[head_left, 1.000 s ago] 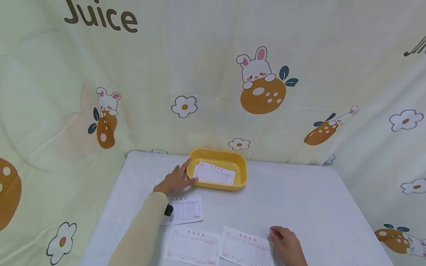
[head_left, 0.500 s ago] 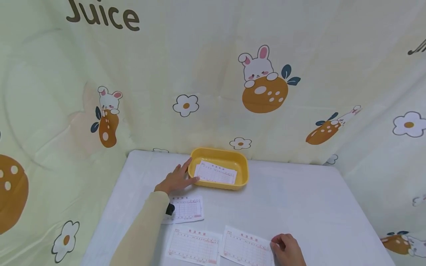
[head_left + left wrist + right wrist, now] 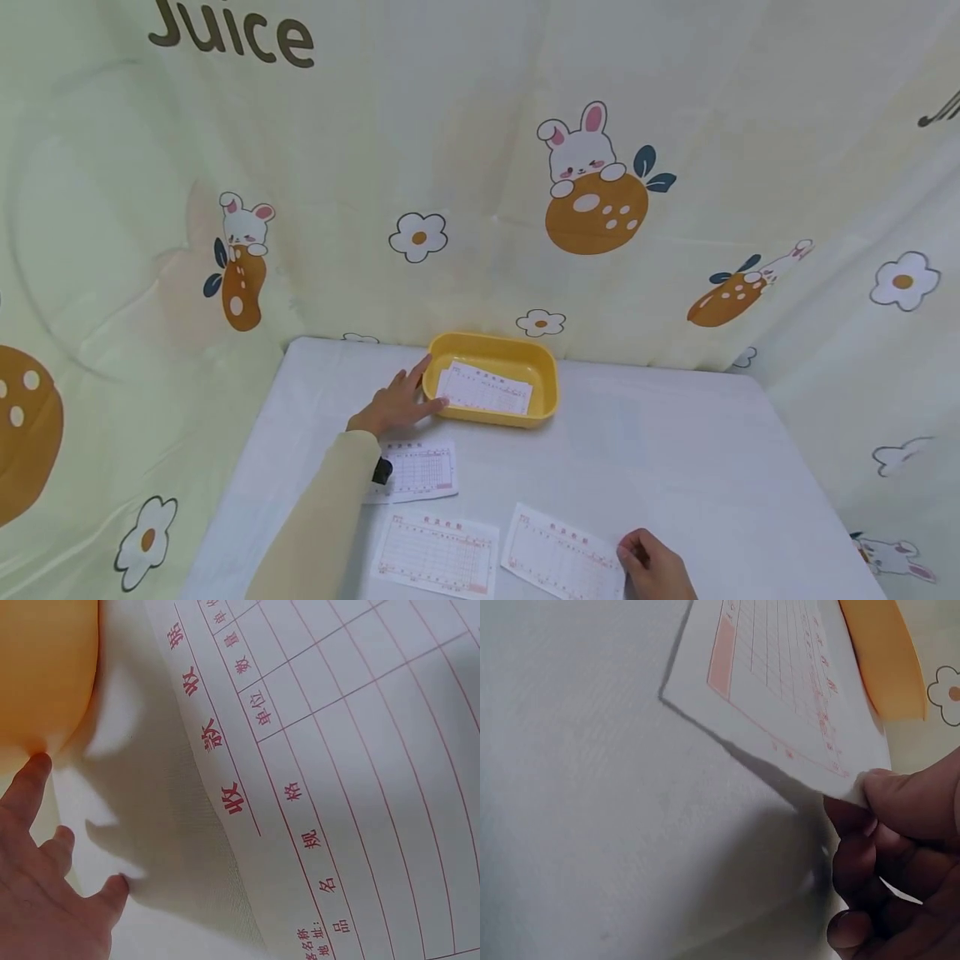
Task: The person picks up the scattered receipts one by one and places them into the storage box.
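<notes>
My right hand [image 3: 654, 567] pinches the right edge of a printed receipt form [image 3: 564, 553] between thumb and fingers. In the right wrist view that form [image 3: 780, 705] is lifted slightly at the pinched edge, casting a shadow on the table. My left hand [image 3: 393, 406] touches the left side of a yellow tray [image 3: 546, 392] with its fingers spread. Inside the tray lie receipt slips [image 3: 487, 388], one overlapping another. In the left wrist view, a fingertip of the left hand [image 3: 45, 877] meets the tray's wall [image 3: 49, 667].
A second receipt form [image 3: 435, 553] lies left of the pinched one. Another form [image 3: 420, 472] lies behind it, partly covered by the left sleeve [image 3: 322, 517]. The white table [image 3: 675, 450] ends at a printed curtain [image 3: 465, 167].
My right hand has taken hold of the form's right edge and shifted it a little to the right. My left hand stays on the tray.
</notes>
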Tool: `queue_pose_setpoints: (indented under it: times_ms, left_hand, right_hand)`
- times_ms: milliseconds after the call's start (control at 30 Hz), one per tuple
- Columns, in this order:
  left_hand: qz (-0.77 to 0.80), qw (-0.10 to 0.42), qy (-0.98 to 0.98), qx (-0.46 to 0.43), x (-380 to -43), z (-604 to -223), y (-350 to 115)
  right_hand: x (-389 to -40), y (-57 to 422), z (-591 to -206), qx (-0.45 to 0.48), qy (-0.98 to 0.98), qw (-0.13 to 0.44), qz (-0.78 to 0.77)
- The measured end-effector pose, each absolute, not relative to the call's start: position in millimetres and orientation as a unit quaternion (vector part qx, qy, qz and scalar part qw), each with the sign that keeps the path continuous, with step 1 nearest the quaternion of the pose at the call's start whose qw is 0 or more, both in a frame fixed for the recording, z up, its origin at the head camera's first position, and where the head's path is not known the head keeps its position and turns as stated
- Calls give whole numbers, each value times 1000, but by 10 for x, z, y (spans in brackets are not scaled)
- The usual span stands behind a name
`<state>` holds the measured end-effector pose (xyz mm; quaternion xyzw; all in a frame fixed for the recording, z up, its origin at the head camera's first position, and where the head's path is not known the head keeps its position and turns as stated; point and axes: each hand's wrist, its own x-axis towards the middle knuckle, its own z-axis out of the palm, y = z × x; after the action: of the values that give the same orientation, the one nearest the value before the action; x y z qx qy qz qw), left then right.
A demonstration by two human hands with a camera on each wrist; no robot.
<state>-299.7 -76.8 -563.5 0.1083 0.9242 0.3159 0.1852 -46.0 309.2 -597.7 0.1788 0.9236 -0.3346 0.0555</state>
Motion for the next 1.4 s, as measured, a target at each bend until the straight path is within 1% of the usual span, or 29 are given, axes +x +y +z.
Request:
queue_pose_setpoints:
  times_ms: [200, 400, 600, 1000, 1400]
  left_hand:
    - [315, 186, 924, 109, -2999, -5652, -791]
    - [326, 183, 921, 115, -3006, -5663, -788]
    - [328, 184, 919, 115, -3003, -5635, -802]
    - [329, 191, 917, 117, -2997, -5595, -763]
    - [330, 185, 918, 121, -2998, -5615, -799]
  right_hand:
    - [-426, 3130, -5931, 171, 923, 51, -341]
    - [-427, 3182, -5867, 171, 920, 30, -350]
    - [-490, 3225, -5771, 167, 919, 17, -356]
    - [-750, 3352, -5525, 146, 924, -9, -354]
    - [-1131, 3412, -5267, 105, 932, -62, -342]
